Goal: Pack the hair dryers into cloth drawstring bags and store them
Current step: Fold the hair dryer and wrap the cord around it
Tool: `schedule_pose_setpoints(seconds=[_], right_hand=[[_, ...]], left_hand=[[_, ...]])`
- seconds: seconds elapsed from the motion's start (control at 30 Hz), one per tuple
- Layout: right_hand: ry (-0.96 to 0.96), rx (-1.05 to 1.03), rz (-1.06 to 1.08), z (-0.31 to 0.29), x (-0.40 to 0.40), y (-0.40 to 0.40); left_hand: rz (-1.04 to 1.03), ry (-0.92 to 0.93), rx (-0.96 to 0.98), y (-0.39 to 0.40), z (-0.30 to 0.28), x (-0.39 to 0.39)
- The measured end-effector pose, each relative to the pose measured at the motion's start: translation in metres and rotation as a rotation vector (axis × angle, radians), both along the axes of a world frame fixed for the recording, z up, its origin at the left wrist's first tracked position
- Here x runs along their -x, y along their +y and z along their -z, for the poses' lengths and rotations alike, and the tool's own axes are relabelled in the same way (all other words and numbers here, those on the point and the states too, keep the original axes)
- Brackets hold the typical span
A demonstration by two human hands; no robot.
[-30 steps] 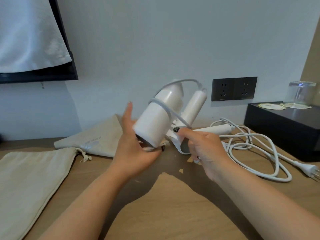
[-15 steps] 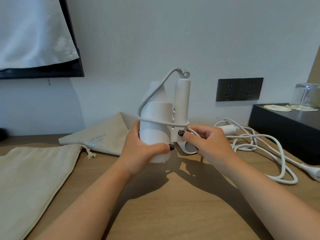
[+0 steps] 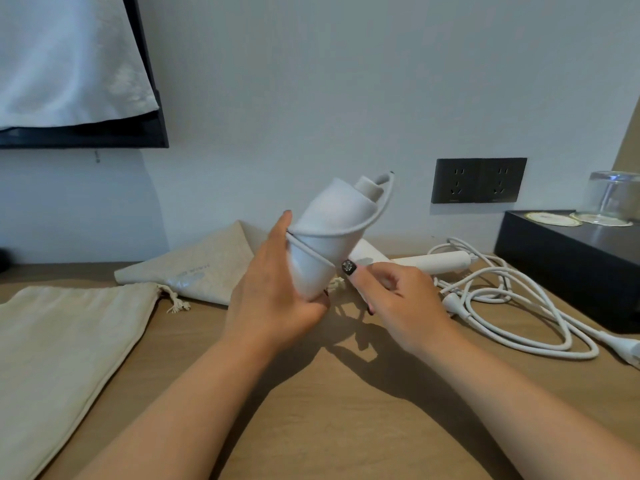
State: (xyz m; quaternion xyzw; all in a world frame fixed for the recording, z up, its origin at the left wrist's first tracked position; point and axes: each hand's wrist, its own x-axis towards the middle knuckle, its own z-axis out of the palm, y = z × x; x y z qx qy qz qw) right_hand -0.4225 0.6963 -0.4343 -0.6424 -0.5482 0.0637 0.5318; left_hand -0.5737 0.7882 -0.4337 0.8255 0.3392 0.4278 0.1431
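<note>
Left fingers (image 3: 277, 237) grip hair dryer (image 3: 325, 244); right fingers (image 3: 360, 275) pinch cord (image 3: 363, 226); 2 bags (image 3: 62, 341) flat.

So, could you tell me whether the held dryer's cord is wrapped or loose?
Wrapped: the cord loops around the hair dryer gripped by the left hand.

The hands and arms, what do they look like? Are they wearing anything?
Both forearms are bare, with no sleeves, watch or bracelet showing. The left hand and right hand wear no gloves. The fingers have dark polished nails, and the right thumbnail carries a pale speckled pattern on the dark polish.
</note>
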Motion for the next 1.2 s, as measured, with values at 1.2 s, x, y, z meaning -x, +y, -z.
schedule_pose_setpoints(seconds=[1.2], right_hand=[[0.325, -0.108, -0.338, -0.003, -0.014, -0.004]], left_hand=[[0.689, -0.549, 0.812, 0.004, 0.003, -0.005]])
